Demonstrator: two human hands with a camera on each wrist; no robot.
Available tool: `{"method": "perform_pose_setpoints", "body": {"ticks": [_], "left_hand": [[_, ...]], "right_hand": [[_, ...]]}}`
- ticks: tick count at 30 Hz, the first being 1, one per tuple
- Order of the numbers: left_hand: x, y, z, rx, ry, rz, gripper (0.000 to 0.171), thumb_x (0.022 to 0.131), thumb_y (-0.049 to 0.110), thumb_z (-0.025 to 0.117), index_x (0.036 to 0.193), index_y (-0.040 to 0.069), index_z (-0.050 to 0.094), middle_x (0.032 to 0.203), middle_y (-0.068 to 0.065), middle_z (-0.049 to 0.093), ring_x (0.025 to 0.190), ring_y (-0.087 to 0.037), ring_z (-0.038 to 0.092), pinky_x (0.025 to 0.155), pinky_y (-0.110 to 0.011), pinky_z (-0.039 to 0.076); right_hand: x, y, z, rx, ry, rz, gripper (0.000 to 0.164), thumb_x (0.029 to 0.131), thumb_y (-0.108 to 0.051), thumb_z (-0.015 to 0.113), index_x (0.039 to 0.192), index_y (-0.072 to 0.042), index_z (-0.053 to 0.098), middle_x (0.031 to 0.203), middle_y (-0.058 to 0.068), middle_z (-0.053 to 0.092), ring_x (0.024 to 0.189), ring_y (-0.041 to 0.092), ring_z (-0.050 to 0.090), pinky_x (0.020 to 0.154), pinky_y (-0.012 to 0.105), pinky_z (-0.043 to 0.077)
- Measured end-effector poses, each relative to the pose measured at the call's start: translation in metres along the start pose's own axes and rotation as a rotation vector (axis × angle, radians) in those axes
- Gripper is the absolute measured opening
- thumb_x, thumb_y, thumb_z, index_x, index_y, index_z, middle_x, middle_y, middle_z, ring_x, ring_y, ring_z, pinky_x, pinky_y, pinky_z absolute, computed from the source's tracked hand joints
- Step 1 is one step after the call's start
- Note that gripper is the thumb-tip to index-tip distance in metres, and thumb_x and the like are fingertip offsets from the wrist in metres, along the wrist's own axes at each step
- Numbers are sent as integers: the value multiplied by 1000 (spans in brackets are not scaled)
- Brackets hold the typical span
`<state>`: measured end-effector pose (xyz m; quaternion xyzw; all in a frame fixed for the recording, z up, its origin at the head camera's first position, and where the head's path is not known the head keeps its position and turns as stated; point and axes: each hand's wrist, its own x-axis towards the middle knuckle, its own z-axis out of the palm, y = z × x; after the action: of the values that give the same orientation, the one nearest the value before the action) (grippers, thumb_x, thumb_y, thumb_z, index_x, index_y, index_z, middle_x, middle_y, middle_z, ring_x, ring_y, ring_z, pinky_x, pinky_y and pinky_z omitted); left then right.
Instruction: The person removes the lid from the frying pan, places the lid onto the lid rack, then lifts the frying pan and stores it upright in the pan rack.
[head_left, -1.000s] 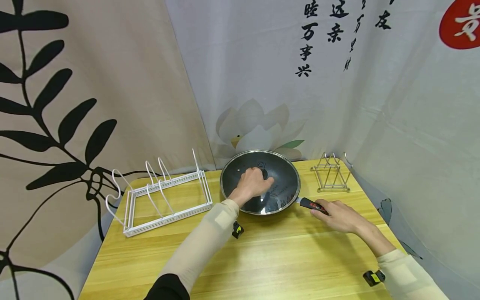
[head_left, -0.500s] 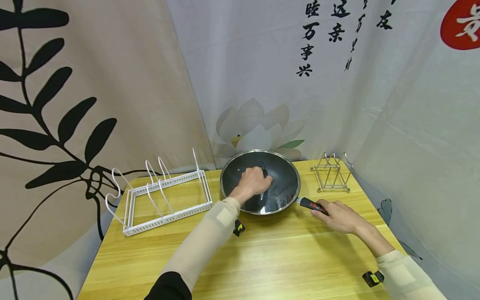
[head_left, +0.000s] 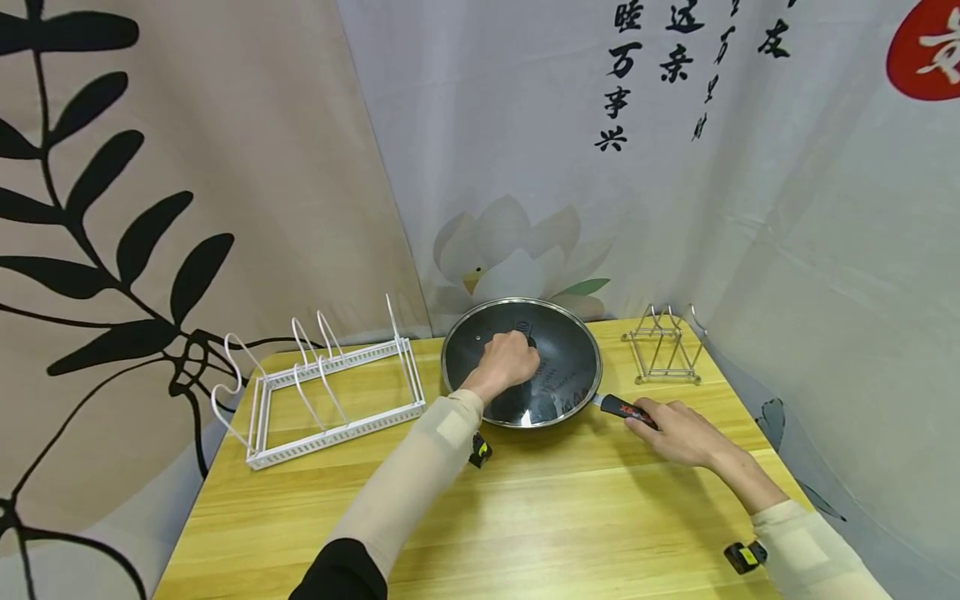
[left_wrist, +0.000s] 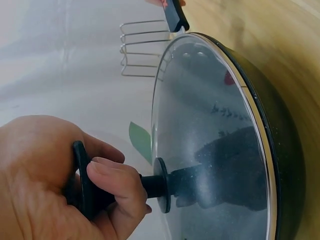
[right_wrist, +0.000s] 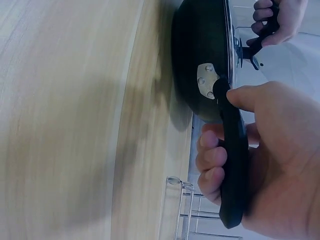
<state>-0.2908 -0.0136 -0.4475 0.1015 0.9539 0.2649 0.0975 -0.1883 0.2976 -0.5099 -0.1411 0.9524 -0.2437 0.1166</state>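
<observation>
- So the left hand (head_left: 510,364) has its fingers curled round the knob (left_wrist: 151,186) of the glass lid (head_left: 558,379), likely to steady it on the pan (right_wrist: 200,50).
- Right hand (head_left: 678,433) is wrapped round the pan's handle (head_left: 622,408), probably to stop any twisting.
- Pan's at the far middle of the table (head_left: 570,517), white rack (head_left: 337,435) left, small wire rack (head_left: 664,333) right.
- Racks plus the curtain (head_left: 517,125) behind look like they'd limit room sideways and far.

Head view: beige cloth (head_left: 277,150) with black leaf print (head_left: 153,240) is hanging at 10 o'clock. Grey-white cloth (head_left: 517,100) is bearing black lettering (head_left: 618,102) at 1 o'clock, a red disc (head_left: 906,52) at 2. Wood-grain tabletop (head_left: 547,517) is filling 6 o'clock, reflecting soft light.
</observation>
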Motion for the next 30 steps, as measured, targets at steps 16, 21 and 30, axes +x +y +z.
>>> {"method": "perform_pose_setpoints", "body": {"ticks": [16,21,30], "left_hand": [[1,2,2,18,-3,-15,53,109,13,48,57,19,38,57,3,32,49,-15,31,50,-31,34],[3,1,3,35,-3,-6,53,108,12,46,57,19,36,56,3,31,49,-15,28,50,-31,33],[6,1,5,30,-11,-21,52,108,11,49,57,19,40,56,3,34,47,-14,32,45,-29,33]], "right_hand": [[2,6,8,-2,23,-5,36,118,-47,58,118,-12,67,77,-3,56,59,11,48,57,26,37],[3,6,8,-1,34,-10,38,118,-50,57,114,-13,65,76,-3,54,59,11,47,57,26,35],[4,6,9,-3,35,-2,37,118,-49,57,114,-13,65,76,-2,55,60,11,47,57,26,36]]}}
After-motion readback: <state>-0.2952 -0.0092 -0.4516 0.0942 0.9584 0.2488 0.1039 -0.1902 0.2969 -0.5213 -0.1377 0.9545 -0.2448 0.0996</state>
